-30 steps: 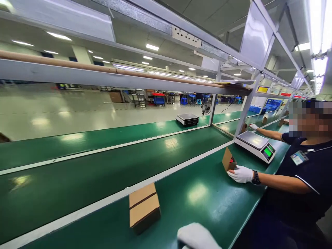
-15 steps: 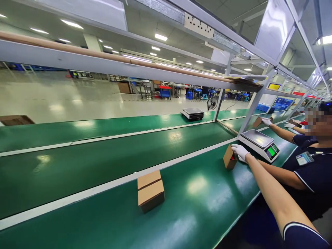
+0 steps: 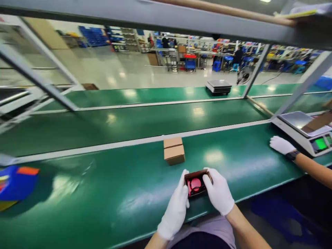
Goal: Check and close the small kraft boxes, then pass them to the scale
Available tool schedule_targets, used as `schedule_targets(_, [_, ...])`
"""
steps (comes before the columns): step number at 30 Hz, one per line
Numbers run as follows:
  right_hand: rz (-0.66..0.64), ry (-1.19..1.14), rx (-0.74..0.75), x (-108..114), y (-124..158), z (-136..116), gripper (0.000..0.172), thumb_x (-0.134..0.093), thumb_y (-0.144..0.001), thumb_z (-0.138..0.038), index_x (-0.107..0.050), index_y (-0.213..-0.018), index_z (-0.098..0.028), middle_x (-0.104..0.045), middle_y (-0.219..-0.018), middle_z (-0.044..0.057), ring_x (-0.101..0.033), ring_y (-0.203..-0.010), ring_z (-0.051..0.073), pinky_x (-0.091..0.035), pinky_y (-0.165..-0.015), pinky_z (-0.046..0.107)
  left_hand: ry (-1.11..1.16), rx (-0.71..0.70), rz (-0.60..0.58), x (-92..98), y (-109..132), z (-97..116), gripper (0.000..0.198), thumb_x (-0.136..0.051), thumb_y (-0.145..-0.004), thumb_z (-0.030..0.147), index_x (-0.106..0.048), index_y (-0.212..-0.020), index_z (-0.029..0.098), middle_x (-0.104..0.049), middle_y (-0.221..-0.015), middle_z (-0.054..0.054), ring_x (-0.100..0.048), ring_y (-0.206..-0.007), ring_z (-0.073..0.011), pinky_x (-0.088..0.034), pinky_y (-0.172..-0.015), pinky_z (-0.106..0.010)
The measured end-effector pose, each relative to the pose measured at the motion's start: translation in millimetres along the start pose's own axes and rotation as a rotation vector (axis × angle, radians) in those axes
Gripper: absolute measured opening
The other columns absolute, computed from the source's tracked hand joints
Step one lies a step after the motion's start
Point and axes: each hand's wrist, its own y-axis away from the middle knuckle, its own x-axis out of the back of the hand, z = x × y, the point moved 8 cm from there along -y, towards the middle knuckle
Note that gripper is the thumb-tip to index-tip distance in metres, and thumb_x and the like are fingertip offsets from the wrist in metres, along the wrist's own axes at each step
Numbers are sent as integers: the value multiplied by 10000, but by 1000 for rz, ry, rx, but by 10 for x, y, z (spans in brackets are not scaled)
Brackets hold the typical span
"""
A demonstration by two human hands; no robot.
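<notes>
My left hand (image 3: 176, 204), in a white glove, presses against the left side of a small open cardboard box (image 3: 199, 194). On the box's right side, my gloved right hand (image 3: 218, 190) grips the wall with the thumb at the open top. Inside the box lies a red item (image 3: 195, 184) with something dark, perhaps a cord, around it; its kind cannot be made out. The box is held close to my body at the near edge of the green belt table. Just beyond it stands a closed cardboard box (image 3: 174, 151).
A co-worker's gloved hand (image 3: 282, 145) rests on the green surface at right, beside a digital scale (image 3: 290, 121) bearing a brown cardboard piece. Another scale (image 3: 218, 87) stands farther back. A blue bin (image 3: 18, 183) is at left. Metal posts and an overhead beam (image 3: 166, 17) frame the line.
The view has swung left and down. The open box, earlier held by gloved hands near the scale at right, is now in front of me between both my hands.
</notes>
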Motion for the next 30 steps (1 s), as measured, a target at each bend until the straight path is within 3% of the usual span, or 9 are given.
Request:
schedule_targets(2, [-175,-299,-38,-273,70,-52,443,-350,-1089,-485,-639,-1241,-187,-671,-925,72,-638,-853,209,-526,-859,336,49,-30,10,-1,-98,137,798,-514,-954,691,-383,-1615,263,-566,-1499,-103,-513,-1413,-275,-430,-1199,-424])
schedule_targets(5, [-396,-484,-134,-483,30,-10,498,-338,-1083,-538,-635,-1241,-170,-580,-698,-2,-543,-622,167,-500,-668,292,163,16,-40,31,-189,221,921,-733,-874,549,-299,-1634,263,-569,-1470,-111,-585,-1330,-270,-474,-1154,-409])
schedule_targets(9, [-302,-272,-116,-494,-123,-19,209,-602,-951,-335,-685,-1084,-197,-692,-893,24,-633,-784,179,-522,-747,289,286,1,-62,36,-228,278,1039,-796,-832,396,-176,-1662,315,-644,-1325,-80,-704,-1074,-221,-581,-995,-389])
schedule_targets(12, [-151,-173,103,-382,-155,-181,145,-576,-932,-202,-679,-1033,-212,-714,-1031,49,-672,-945,195,-539,-881,315,205,-80,-50,112,-208,273,667,-725,-880,395,-519,-1505,290,-630,-1405,-88,-694,-1144,-257,-579,-1027,-419])
schedule_targets(14, [-141,-145,355,-288,-85,-321,251,-479,-967,-133,-669,-1105,-221,-706,-1144,72,-670,-1058,198,-541,-957,344,20,-220,-54,210,-138,300,350,-589,-972,419,-715,-1271,286,-591,-1491,-69,-628,-1292,-281,-523,-1122,-453])
schedule_targets(15, [-182,-121,486,-260,-18,-378,326,-424,-982,-109,-657,-1179,-224,-690,-1221,87,-658,-1103,200,-544,-975,365,-97,-316,-67,250,-80,328,338,-504,-1020,417,-741,-1225,290,-555,-1537,-60,-580,-1362,-280,-487,-1163,-469])
schedule_targets(19, [-297,113,728,-234,216,-380,429,-446,-1037,-198,-505,-1461,-209,-554,-1470,145,-546,-1269,285,-516,-1047,520,-506,-666,-101,276,187,431,442,-507,-1052,431,-564,-1469,296,-360,-1675,-111,-460,-1470,-292,-478,-1156,-530])
schedule_targets(23, [-255,279,788,-325,294,-351,538,-431,-1097,-392,-356,-1567,-142,-424,-1570,211,-315,-1492,378,-416,-1144,624,-665,-841,-25,198,276,530,486,-596,-1025,329,-487,-1496,272,-411,-1632,-132,-415,-1498,-269,-484,-1157,-503])
schedule_targets(30, [-308,289,844,-348,170,-420,473,-398,-1116,-406,-391,-1532,-181,-530,-1426,198,-533,-1235,301,-518,-1013,526,-650,-792,24,146,205,529,484,-529,-1056,306,-440,-1529,252,-512,-1528,-138,-515,-1404,-237,-512,-1137,-462])
